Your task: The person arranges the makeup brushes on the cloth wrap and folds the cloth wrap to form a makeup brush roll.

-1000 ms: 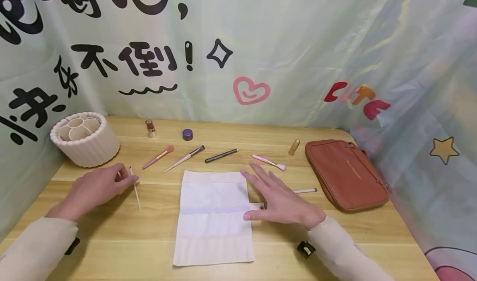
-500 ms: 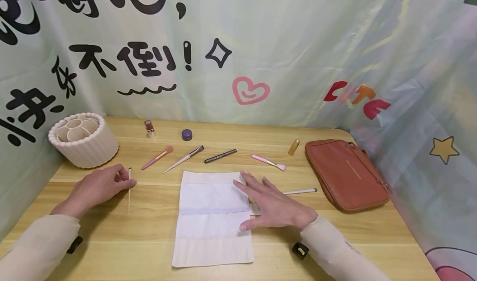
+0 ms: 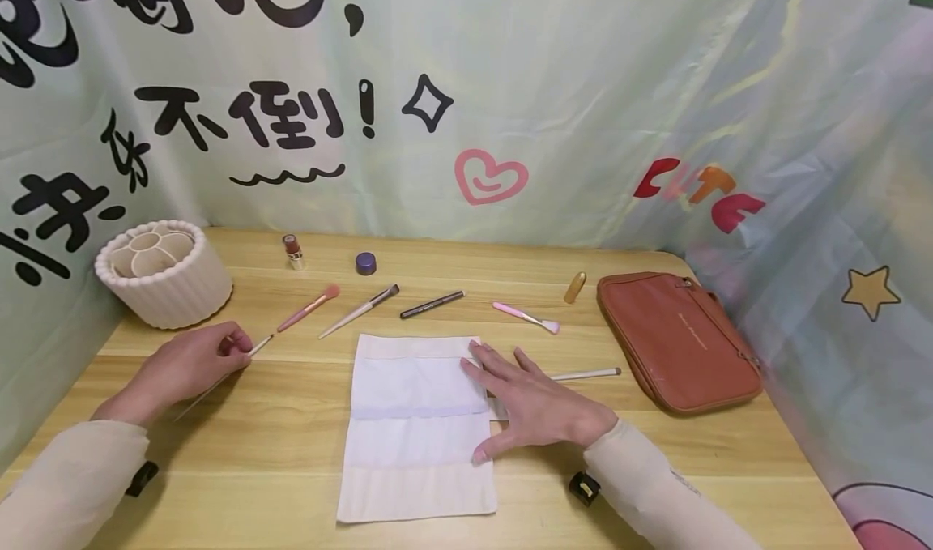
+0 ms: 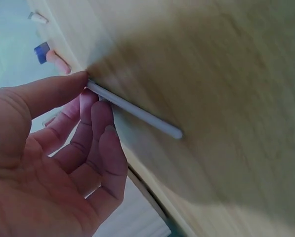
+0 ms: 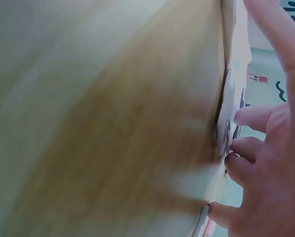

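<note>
The pick-up step seems in hand: the left hand (image 3: pixel 182 368) pinches a slim white-handled brush (image 3: pixel 222 376) between thumb and fingertips, its tip at two o'clock and tail at eight. Next, carrying it toward three o'clock seems needed, where the right hand (image 3: pixel 535 400), fingers spread flat, presses the white brush roll (image 3: pixel 415 424).

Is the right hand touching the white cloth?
Touching. In the head view the right hand lies flat with its fingers and thumb on the right edge of the white cloth; the right wrist view shows fingertips against the cloth's edge too.
</note>
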